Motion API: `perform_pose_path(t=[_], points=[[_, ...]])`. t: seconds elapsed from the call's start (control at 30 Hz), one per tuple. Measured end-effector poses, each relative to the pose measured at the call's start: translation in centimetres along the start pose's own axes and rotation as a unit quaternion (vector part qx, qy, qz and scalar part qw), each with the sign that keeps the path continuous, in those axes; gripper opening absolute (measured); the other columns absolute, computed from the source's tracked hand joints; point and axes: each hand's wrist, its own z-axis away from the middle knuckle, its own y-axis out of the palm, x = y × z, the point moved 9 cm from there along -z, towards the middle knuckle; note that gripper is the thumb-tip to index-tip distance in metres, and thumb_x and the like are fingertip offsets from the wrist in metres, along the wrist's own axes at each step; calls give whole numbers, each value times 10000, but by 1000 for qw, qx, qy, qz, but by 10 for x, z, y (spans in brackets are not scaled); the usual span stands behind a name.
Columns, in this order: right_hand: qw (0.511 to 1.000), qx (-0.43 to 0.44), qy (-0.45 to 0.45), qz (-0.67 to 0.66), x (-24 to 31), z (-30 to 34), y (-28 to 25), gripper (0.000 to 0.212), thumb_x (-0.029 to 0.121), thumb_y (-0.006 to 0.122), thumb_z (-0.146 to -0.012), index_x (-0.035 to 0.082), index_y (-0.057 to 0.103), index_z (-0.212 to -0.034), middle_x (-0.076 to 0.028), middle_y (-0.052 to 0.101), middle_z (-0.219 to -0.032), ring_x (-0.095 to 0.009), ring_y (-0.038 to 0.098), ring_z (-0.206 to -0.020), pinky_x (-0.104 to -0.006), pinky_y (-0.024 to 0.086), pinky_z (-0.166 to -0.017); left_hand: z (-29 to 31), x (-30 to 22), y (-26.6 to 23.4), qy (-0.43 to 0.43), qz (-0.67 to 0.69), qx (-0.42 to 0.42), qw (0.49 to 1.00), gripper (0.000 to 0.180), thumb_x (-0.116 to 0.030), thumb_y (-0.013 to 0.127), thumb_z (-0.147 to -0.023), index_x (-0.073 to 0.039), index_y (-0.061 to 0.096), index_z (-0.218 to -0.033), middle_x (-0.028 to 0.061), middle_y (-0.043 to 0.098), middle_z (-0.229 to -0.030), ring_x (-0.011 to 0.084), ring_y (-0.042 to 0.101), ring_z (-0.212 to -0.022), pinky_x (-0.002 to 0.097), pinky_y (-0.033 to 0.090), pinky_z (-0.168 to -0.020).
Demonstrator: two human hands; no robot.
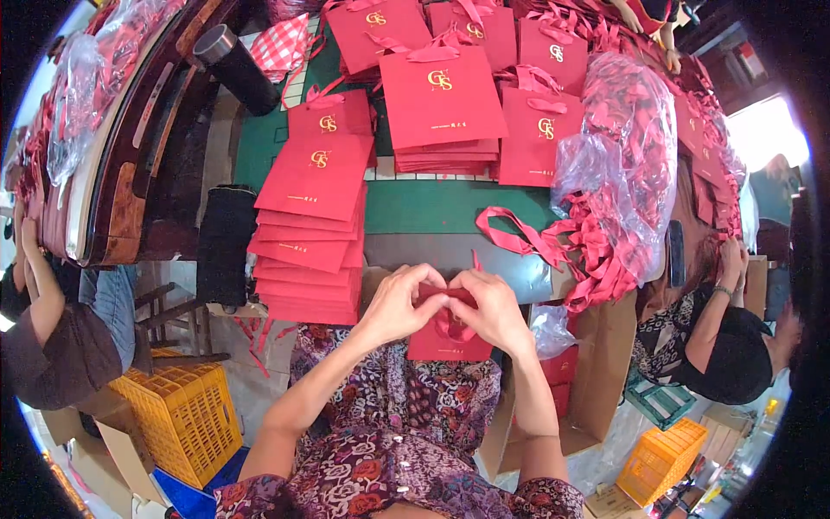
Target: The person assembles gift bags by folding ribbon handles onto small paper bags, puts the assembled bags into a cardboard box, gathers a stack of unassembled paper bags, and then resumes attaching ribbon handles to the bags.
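Close above my lap, a small red paper gift bag (445,349) hangs from both hands. My left hand (399,303) pinches its top edge, thumb and fingers pressed together. Opposite it, my right hand (494,310) grips the same edge, the thumbs nearly meeting. A red ribbon loop droops over the bag's front, partly hidden by my fingers. To the left of my hands lies a tall, fanned stack of red bags (307,177). Loose red ribbon handles (596,272) spill across the table edge to the right.
Stacks of ribboned red bags (443,95) cover the table's far side. A clear plastic bag of ribbons (627,130) lies at right, above an open cardboard box (605,372). A black tumbler (233,65) stands far left. Yellow crates (186,419) flank me; people sit on both sides.
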Motion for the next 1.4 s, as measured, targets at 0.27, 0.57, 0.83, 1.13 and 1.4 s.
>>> perform_pose_path(t=[0.27,0.57,0.83,1.13,1.4], points=[[990,80,6,-115,3,17,4,147,172,649,-902,27,663,-927,-144,670,-893,-356,654,-875,-425,509,-762,27,-18,3,53,-3,29,998,194,-87,763,-784,-51,636,-926,78,659,-839,268,578,-779,393,471,-697],[955,98,89,-266,8,2,-10,158,133,623,-916,-10,686,-944,-104,689,-791,-97,616,-722,-298,509,-686,30,-65,-14,139,-42,-27,989,177,-13,720,-769,-55,600,-892,92,630,-853,304,565,-784,399,464,-711],[968,-11,101,-228,1,-27,-16,178,163,620,-915,-4,681,-927,-151,701,-817,-225,687,-763,-347,513,-714,-1,-59,-30,143,-86,-63,984,171,2,698,-731,-46,600,-863,89,618,-845,285,550,-808,373,456,-725],[960,-137,125,-211,-39,-40,-18,231,204,613,-956,-17,681,-956,-132,704,-822,-199,680,-755,-319,516,-702,-4,-34,-14,95,-87,-68,989,171,-105,715,-781,-72,572,-869,74,625,-771,299,568,-747,409,468,-725],[969,-171,120,-130,-45,-36,-34,186,174,715,-889,9,671,-964,-101,683,-749,-190,673,-677,-325,509,-617,-17,13,-16,-40,-95,-92,990,285,-261,743,-839,-59,623,-1000,95,672,-722,308,666,-771,436,516,-697]])
